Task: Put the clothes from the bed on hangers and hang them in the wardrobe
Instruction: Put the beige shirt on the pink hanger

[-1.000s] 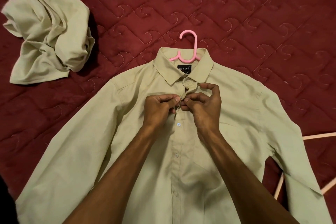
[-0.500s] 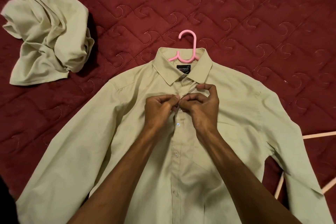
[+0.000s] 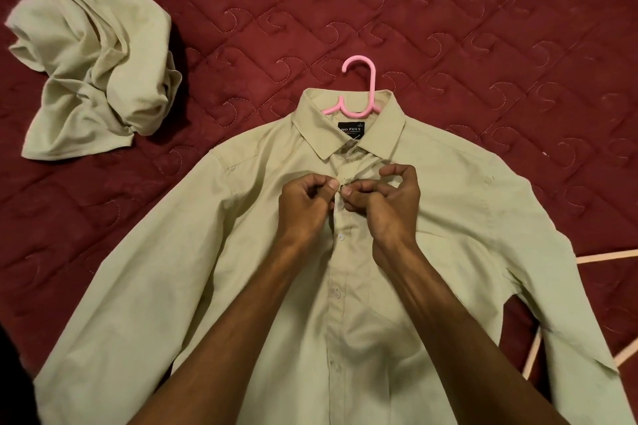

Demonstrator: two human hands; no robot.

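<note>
The bed (image 3: 483, 21), covered in a dark red quilted spread, fills the view. The pale green shirt (image 3: 459, 224) lies flat on it, a pink hanger (image 3: 371, 86) poking from its collar; a crumpled garment (image 3: 96, 79) sits well apart at upper left. The left hand (image 3: 303, 207) and right hand (image 3: 390, 207) meet below the collar, fingers (image 3: 360, 187) pinching the shirt's button strip.

A dark red quilt (image 3: 448, 10) fills the whole view. It has sewn squares with little curls in them. Thin pale sticks (image 3: 607, 256) lie on it at the right edge. A black patch (image 3: 7, 373) sits in the bottom left corner.
</note>
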